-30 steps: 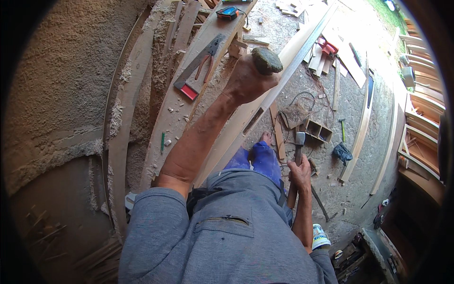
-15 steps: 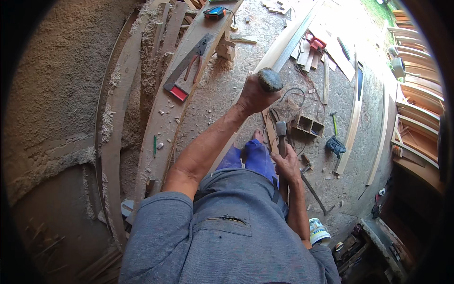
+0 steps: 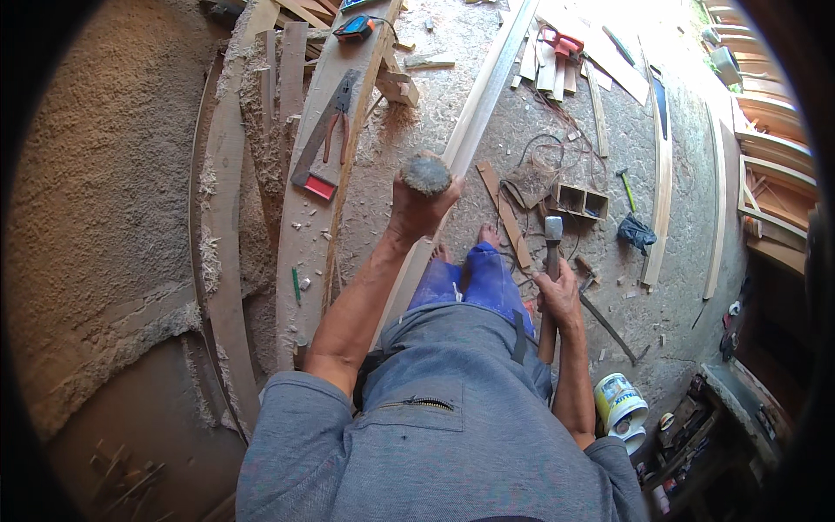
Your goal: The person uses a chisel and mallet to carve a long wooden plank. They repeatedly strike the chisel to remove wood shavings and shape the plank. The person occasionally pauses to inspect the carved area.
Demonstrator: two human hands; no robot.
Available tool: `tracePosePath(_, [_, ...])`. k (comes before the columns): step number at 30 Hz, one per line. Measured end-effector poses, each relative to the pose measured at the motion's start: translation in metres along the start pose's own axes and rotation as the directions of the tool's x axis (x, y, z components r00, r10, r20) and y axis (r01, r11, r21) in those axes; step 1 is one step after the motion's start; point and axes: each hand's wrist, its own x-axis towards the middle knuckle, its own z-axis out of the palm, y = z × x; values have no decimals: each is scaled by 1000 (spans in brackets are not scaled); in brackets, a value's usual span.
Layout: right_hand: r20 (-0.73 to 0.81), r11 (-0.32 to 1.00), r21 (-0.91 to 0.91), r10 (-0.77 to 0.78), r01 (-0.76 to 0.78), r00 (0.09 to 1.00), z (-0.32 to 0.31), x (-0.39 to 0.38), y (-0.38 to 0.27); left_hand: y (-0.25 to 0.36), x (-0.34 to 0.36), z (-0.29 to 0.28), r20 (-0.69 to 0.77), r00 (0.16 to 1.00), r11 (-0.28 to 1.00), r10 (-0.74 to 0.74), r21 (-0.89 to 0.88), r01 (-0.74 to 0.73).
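Observation:
My left hand [image 3: 417, 211] is closed round a thick tool with a rounded, rough grey end [image 3: 426, 174], seen end-on. The rest of the tool is hidden by the hand, so its kind does not show. Beneath and beyond this hand runs a long pale wooden beam [image 3: 483, 104], which passes beside my legs. On the right, my right hand [image 3: 559, 294] grips the wooden handle of a hammer [image 3: 553, 230], its metal head pointing up and away from me. The two hands are apart, and the hammer head touches nothing.
On the plank at left lie a try square [image 3: 326, 139], pincers [image 3: 337, 135], a tape measure [image 3: 355, 29] and a green pencil [image 3: 297, 285]. Offcuts, cables, a red power tool [image 3: 564, 43] and a green-handled hammer [image 3: 628, 190] litter the floor. Buckets [image 3: 619, 404] stand at right.
My left hand and its tool have shifted left and lower in view. My right hand has moved slightly right with the hammer. The whole view has also shifted.

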Motion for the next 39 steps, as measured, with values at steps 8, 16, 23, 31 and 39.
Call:
tracePosePath(8, [84,998,-15,62,-61,995,9,2,6,-61,58,66,127,916,881,-381,-251,401])
tracePosePath(16, [79,999,-18,52,-51,996,4,11,4,-68,73,80,250,849,799,-466,-293,525])
tracePosePath(23, [80,998,-47,36,-32,996,-7,20,13,-6,63,42,524,811,754,-260,-415,509])
tracePosePath(31, [27,997,-31,75,-74,997,-21,25,10,96,63,-117,209,883,900,-419,-36,435])
tracePosePath(39, [104,992,-91,-75,84,992,-21,23,-23,28,-44,-65,126,796,804,-592,169,571])
